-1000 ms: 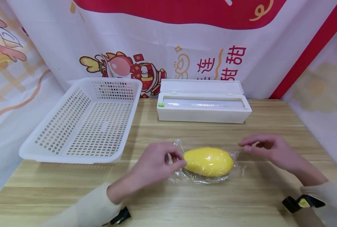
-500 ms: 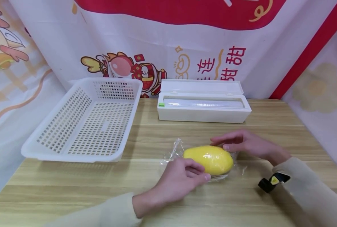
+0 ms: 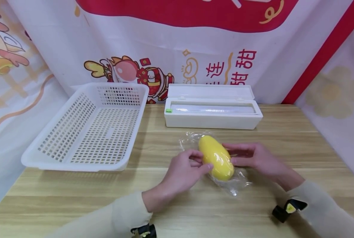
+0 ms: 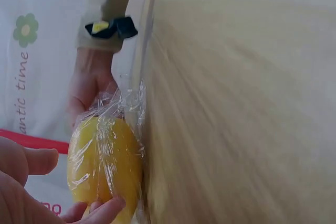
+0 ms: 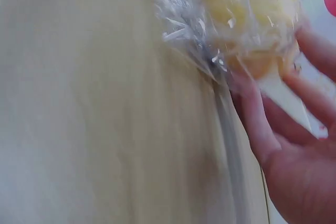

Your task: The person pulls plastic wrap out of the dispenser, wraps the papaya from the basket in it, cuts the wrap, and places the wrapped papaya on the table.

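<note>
Because yellow object (image 3: 216, 158) looks rounded in slick film (image 3: 236, 181), left hand (image 3: 184, 171) and right hand (image 3: 258, 159) grasp opposite sides, presumably for steadiness. Object slants between them over wooden table (image 3: 224, 216), nearer than white box (image 3: 212, 122).

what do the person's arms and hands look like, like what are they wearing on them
The left hand and right hand are ungloved. The left sleeve and right sleeve are plain pale beige, reaching the wrists. A small black device with a yellow patch sits at the right cuff; another black device is at the left.
</note>
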`<state>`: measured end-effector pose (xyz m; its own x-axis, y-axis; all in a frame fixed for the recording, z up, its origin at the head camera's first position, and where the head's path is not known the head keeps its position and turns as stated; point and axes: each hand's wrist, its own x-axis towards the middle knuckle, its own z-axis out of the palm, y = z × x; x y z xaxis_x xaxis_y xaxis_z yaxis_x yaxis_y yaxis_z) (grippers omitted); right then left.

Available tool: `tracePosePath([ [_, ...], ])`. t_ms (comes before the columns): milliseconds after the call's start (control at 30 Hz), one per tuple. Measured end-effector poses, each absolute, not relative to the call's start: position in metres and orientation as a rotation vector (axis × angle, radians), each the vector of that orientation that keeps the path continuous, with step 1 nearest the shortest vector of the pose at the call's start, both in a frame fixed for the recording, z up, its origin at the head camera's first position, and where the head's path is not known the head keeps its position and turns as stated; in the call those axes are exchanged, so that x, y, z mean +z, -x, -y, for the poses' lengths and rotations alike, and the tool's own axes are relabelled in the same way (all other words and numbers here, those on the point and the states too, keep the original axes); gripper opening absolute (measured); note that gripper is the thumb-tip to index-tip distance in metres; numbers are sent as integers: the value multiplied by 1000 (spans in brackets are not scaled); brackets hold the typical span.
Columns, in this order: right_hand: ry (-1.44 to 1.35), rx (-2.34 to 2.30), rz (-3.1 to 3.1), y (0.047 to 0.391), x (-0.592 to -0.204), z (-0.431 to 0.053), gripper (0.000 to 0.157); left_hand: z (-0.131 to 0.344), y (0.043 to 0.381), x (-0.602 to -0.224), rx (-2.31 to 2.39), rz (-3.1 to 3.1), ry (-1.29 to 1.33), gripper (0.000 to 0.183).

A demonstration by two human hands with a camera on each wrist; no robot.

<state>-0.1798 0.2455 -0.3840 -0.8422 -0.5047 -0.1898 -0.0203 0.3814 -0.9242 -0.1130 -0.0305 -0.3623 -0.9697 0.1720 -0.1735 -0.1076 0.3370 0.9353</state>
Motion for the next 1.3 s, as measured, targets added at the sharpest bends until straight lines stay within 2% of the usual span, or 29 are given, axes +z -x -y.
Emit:
tracePosePath([
  [267,72,-1685,-2184,161,-383,-218,73,34,135,-368,1653,-2445,-68,46],
  [600,-216,-1840,-2142,147,-382,-191,77,34,153,-371,1712,-2408,55,44],
  [967,-209,-1848,-2117,150,-382,-186,77,32,154,-371,1875,-2277,148,44],
  [1300,-161,-1831,-2121,151,-381,-184,73,38,157,-372,1817,-2250,224,43],
])
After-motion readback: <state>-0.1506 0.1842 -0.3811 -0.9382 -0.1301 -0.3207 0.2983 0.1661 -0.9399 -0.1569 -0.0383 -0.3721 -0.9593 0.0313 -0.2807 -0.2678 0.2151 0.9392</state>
